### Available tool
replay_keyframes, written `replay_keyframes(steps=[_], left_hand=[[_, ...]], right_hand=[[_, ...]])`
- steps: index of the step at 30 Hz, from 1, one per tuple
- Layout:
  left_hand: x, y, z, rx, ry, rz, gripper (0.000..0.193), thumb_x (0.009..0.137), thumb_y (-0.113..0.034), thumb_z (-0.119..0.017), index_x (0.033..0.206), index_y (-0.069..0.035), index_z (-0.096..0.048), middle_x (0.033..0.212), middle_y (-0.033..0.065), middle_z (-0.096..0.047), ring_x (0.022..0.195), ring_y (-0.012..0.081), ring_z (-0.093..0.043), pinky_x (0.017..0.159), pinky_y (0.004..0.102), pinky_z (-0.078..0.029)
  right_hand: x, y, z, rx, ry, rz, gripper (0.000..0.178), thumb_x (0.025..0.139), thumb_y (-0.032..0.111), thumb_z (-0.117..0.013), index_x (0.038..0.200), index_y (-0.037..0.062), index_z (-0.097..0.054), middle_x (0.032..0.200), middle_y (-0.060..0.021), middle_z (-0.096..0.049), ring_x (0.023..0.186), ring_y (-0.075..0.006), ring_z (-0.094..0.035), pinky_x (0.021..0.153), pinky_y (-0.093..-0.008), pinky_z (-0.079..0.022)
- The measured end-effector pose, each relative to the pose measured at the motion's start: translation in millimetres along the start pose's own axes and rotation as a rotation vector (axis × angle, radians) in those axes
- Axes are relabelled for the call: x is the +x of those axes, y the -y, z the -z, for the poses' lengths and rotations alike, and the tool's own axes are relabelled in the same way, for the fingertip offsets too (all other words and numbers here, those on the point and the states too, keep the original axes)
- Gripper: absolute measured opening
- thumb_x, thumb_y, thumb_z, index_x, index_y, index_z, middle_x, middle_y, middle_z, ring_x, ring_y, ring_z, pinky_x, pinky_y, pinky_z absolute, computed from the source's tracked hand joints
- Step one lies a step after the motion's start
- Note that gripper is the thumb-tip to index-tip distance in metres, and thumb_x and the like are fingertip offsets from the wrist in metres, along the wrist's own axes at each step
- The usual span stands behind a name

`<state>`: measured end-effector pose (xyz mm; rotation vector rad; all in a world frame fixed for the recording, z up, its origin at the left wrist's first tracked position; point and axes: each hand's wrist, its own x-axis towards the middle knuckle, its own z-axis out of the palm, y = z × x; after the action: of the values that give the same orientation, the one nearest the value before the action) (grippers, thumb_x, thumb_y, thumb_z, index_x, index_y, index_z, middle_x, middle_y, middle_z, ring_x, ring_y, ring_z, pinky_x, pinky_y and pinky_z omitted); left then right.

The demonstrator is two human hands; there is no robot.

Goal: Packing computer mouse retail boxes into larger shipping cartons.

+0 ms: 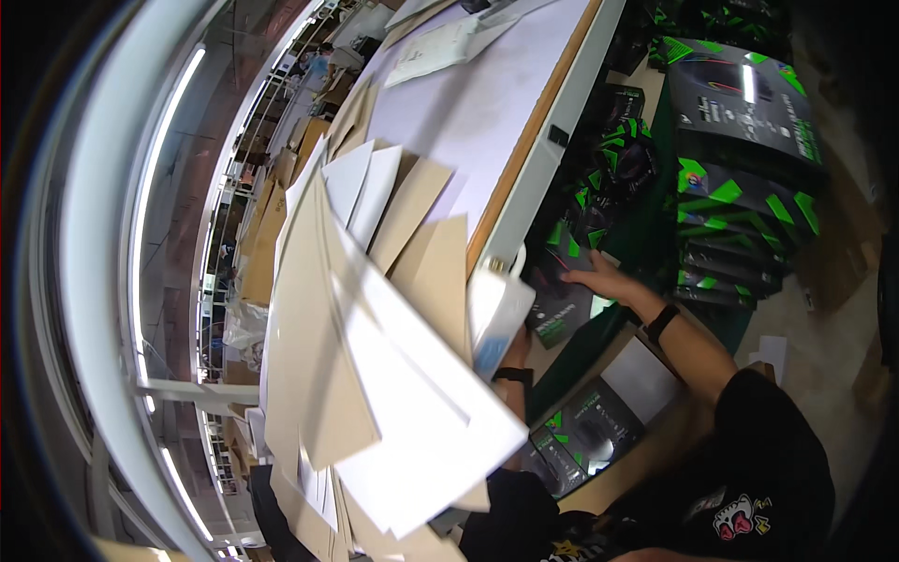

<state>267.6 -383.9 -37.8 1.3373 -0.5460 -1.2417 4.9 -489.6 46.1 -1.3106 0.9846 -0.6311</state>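
Step in hand, as I judge it: handling one black-and-green box (562, 314) with both hands. The box lies just left of and below my right hand (607, 281), and above my left hand (517, 352).

1. Support the box from opposite edges, so that its printed face is not pressed in. The carton should be treated as easy to dent.
2. Guide it clear of the white-and-blue packet (503, 314) at the table edge, close above and left of my left hand; a corner could catch there.
3. Allow for the stack of similar boxes (744, 201) to the right of my right hand; an elbow or wrist swung wide could knock it.
4. Mind the lower boxes (590, 426), below my right hand, when lowering anything.

Hand state. Right: partly open, thumb and forefinger spread apart, the thumb over the box's face. It appears to touch the box; I cannot tell whether the fingers grip its edge. Left: mostly hidden behind the packet; I cannot tell how far open it is or what it holds.
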Motion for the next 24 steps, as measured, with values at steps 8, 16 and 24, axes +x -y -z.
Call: replay_keyframes(steps=[8, 16, 24], left_hand=[[-255, -176, -100, 0.369, 0.703, 0.145, 0.079, 0.071, -0.011, -0.073, 0.14, 0.002, -0.037, 0.123, 0.0148, -0.057, 0.115, 0.0228, -0.054, 0.102, 0.031, -0.039], [-300, -44, -142, 0.354, 1.182, 0.21, 0.07, 0.088, -0.04, -0.061, 0.137, 0.005, -0.04, 0.137, 0.0174, -0.048, 0.124, 0.0228, -0.047, 0.104, 0.0324, -0.036], [-361, 56, -51, 1.194, 0.117, -0.059, 0.066, 0.088, -0.043, -0.059, 0.142, -0.009, -0.04, 0.15, 0.0212, -0.028, 0.138, 0.0378, -0.03, 0.11, 0.0506, -0.026]], right_hand=[[-256, 112, 80, -0.288, 0.133, 0.266, 0.091, 0.073, 0.039, -0.079, 0.141, -0.0008, -0.032, 0.134, -0.0212, -0.048, 0.124, -0.0336, -0.047, 0.102, -0.0373, -0.038], [-280, 54, 29, -0.164, 1.091, -0.609, 0.107, 0.072, 0.029, -0.082, 0.149, -0.0007, -0.014, 0.142, -0.0191, -0.038, 0.131, -0.0247, -0.038, 0.109, -0.0356, -0.031], [-274, 14, 113, 0.195, 0.55, -0.502, 0.082, 0.07, 0.019, -0.069, 0.141, -0.0029, -0.035, 0.13, -0.0154, -0.05, 0.115, -0.0249, -0.053, 0.095, -0.0313, -0.045]])
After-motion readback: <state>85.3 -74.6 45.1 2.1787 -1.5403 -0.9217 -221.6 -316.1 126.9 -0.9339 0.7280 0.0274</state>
